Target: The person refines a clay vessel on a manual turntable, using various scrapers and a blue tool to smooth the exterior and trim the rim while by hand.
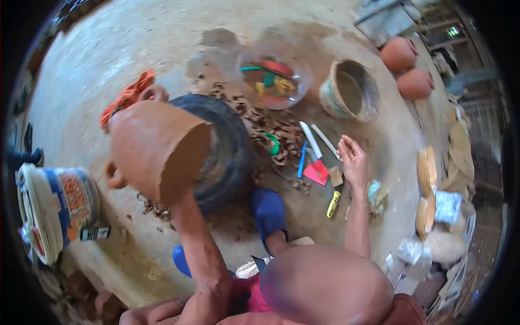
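A brown clay pot [157,146] with ring handles is tilted on its side at the left, its cut edge turned to the right. My left forearm [197,238] reaches up to the pot and holds it; the pot hides the left hand's fingers. Over the floor at the right, my right hand [353,160] is raised with loosely bent fingers, and nothing shows in it. Close to that hand lie a white stick [325,141], a thicker white tube [310,139], a blue tool [301,160], red pieces [317,172], a tan block [336,176] and a yellow marker [333,204].
A black tyre [235,135] lies behind the pot among clay scraps [260,122]. Beyond are a clear basin [300,89] of coloured pieces and a bucket [331,100]. An orange cloth [130,95] and white tub [40,211] are left; two clay pots [414,84] stand far right.
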The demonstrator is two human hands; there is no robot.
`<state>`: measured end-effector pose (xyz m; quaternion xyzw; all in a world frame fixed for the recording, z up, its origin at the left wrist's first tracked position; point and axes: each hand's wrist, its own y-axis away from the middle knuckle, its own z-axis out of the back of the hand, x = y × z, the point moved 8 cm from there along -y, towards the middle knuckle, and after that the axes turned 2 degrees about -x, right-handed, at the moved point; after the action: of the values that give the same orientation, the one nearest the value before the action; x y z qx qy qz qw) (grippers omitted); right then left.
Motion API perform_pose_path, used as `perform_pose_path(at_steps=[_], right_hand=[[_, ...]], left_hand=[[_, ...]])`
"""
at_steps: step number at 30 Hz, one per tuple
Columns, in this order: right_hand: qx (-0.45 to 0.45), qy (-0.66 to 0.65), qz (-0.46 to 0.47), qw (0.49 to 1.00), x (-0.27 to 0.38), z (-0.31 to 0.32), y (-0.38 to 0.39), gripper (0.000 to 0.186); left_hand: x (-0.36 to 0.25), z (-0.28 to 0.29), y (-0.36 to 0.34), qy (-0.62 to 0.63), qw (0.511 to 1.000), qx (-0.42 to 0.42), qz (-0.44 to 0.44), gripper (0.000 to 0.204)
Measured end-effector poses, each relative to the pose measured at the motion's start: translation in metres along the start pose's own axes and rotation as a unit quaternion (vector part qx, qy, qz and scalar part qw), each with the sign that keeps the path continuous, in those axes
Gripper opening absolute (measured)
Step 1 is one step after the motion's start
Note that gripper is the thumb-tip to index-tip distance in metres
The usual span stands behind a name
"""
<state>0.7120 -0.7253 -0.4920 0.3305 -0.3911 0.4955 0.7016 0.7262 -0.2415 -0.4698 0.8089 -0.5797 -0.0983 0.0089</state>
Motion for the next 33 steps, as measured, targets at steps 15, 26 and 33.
perform_pose_path(at_steps=[15,26,33], right_hand=[[-0.008,0.399,-0.086,0.913,-0.122,-0.011,0.042,0.041],[-0.058,0.259,-0.134,0.955,-0.148,0.051,0.032,0.032],[-0.095,0.356,-0.002,0.929,-0.105,-0.002,0.055,0.039]], left_hand=[[0.033,-0.014,0.001,0.013,0.997,0.029,0.074,0.084],[0.046,-0.006,0.011,0.055,0.993,0.018,0.100,0.088],[0.034,-0.005,0.009,0.046,0.994,0.014,0.095,0.091]])
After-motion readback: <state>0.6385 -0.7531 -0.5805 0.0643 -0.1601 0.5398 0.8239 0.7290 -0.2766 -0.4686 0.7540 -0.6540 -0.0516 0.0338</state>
